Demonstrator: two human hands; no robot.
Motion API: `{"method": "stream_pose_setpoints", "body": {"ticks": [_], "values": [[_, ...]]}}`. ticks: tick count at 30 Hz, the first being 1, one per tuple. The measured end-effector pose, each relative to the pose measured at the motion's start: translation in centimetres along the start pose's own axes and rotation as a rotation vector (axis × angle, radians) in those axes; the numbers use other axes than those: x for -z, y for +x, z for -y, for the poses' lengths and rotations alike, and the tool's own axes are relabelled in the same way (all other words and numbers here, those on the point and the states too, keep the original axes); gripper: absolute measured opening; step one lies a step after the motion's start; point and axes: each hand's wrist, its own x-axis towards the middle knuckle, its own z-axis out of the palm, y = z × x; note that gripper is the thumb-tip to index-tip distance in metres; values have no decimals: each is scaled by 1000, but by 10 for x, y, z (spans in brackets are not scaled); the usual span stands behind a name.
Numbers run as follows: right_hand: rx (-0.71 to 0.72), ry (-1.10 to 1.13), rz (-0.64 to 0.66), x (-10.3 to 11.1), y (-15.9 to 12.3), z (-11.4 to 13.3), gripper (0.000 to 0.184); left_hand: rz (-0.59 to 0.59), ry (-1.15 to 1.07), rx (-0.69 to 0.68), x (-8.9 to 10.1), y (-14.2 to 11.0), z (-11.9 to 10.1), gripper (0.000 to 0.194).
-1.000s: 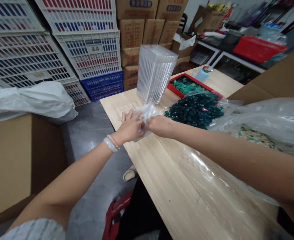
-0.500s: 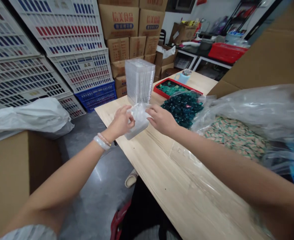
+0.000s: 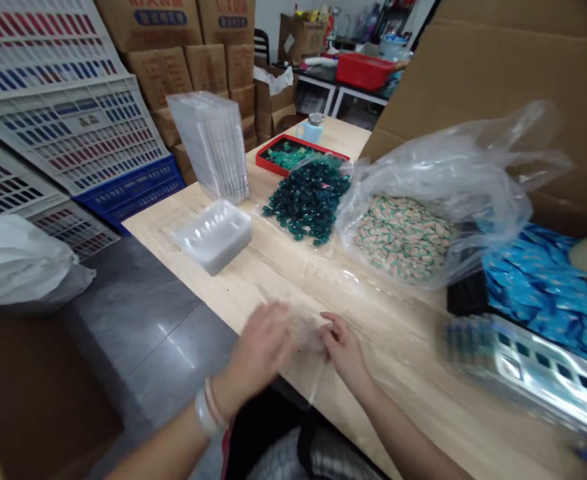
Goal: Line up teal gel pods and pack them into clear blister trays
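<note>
A thin clear plastic tray (image 3: 306, 377), hard to see against the wood, is between my hands near the table's front edge. My right hand (image 3: 344, 350) pinches its right side with thumb and curled fingers. On the opposite side, my left hand (image 3: 268, 340), blurred by motion and wearing bracelets, has its fingers bent over the tray's edge. Farther up the table lies a low stack of clear plastic trays (image 3: 218, 237). Behind it, a tall stack of clear trays (image 3: 210, 147) stands on end.
Dark green wrapped pieces (image 3: 308, 200) lie heaped beyond my hands, before a red tray (image 3: 268, 163) and a blue mug (image 3: 313, 130). Rightward are a bag of striped packets (image 3: 403, 237), blue packets (image 3: 538, 280) and a blurred stack of silvery compartment packs (image 3: 548, 367). Crates (image 3: 103, 133) stand left.
Both hands have come away from the low tray stack and back toward my body, with one clear tray between them. My view has swung right, bringing the blue packets and silvery packs into sight.
</note>
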Motion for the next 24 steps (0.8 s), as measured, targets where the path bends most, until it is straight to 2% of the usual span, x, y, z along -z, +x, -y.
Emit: {"method": "stream_pose_setpoints", "body": {"ticks": [1,2,4,6,8,10,12,14,17,19,22,24], "values": [[29,-74,-38,2,1,-5,33,-54,39,56,0,13,13,23],[70,-151,-71,5,0,-7,31,-55,74,91,0,25,25,26],[169,-289,-120,13,-4,-8,30,13,153,93,-2,47,44,31],[241,-351,-158,22,-14,-10,29,66,232,59,-5,57,54,37],[242,-310,-190,31,-25,-15,27,71,293,31,-9,58,57,33],[163,-203,-208,36,-32,-20,28,84,345,-1,-10,56,53,23],[94,-130,-213,36,-30,-22,29,107,396,-35,-10,54,45,22],[133,-161,-249,31,-22,-20,28,114,433,-53,-10,56,33,24],[281,-389,-337,27,-13,-12,29,104,441,-13,-14,66,14,25],[352,-600,-373,31,-16,-9,32,117,432,68,-17,77,5,25],[459,-867,-376,54,-25,-17,37,114,388,191,-17,85,2,24],[480,-974,-396,78,-25,-29,43,90,350,123,-14,77,5,30]]}}
